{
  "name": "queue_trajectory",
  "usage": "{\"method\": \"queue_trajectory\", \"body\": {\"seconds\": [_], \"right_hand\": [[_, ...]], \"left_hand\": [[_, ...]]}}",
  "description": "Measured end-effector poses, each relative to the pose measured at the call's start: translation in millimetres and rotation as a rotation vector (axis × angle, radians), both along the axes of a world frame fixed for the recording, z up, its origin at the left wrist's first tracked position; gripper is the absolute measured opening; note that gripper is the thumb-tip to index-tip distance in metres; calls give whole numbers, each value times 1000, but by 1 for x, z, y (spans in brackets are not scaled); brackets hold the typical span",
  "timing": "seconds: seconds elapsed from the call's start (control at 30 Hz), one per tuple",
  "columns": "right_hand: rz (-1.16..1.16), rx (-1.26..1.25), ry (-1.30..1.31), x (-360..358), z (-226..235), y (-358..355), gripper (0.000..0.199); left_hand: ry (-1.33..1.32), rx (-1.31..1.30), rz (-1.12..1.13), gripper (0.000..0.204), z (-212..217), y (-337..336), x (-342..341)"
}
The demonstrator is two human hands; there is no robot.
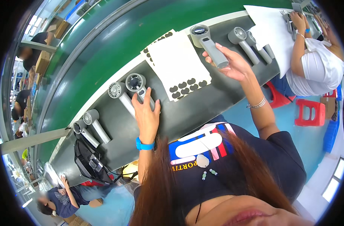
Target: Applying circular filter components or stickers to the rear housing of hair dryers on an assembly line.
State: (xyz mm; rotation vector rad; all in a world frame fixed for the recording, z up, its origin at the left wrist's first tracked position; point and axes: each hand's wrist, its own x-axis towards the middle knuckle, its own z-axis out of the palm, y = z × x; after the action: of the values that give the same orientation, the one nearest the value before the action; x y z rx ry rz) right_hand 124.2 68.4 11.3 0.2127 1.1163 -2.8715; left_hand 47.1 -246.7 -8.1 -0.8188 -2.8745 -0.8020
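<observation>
My right hand (236, 64) is closed round the handle of a grey handheld fan (213, 51), its round head pointing away from me at the table's far edge. My left hand (146, 118) has its fingers and thumb on either side of the handle of a second grey handheld fan (135, 81), which lies on the dark table (179, 116). Just left of it lies another fan (115, 90), part of its handle behind my left fingers. Between my hands rests a stack of white sticker sheets (177, 60) with black rounded stickers (184, 91) along the near edge.
Two more fans (91, 117) lie at the left beside a black bag (89, 160). Further fans (239, 34) lie at the right near white sheeting (268, 34). A green conveyor belt (104, 56) runs beyond the table. A co-worker (315, 64) sits at the right by red stools (309, 113).
</observation>
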Motion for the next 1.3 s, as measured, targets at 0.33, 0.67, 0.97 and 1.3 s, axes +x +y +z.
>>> {"method": "queue_trajectory", "body": {"seconds": [0.33,0.67,0.97,1.3], "right_hand": [[-695,2052,-282,5,-28,-3,48],[-483,1633,79,12,-23,-80,12],[-415,1605,-85,0,-46,-114,13],[-425,1575,-179,-1,-33,-116,8]], "left_hand": [[119,-103,104,52,-1,-43,-20],[7,272,-388,61,-8,-3,-24],[73,103,-504,71,-40,53,-32],[63,132,-490,71,-37,58,-31]]}}
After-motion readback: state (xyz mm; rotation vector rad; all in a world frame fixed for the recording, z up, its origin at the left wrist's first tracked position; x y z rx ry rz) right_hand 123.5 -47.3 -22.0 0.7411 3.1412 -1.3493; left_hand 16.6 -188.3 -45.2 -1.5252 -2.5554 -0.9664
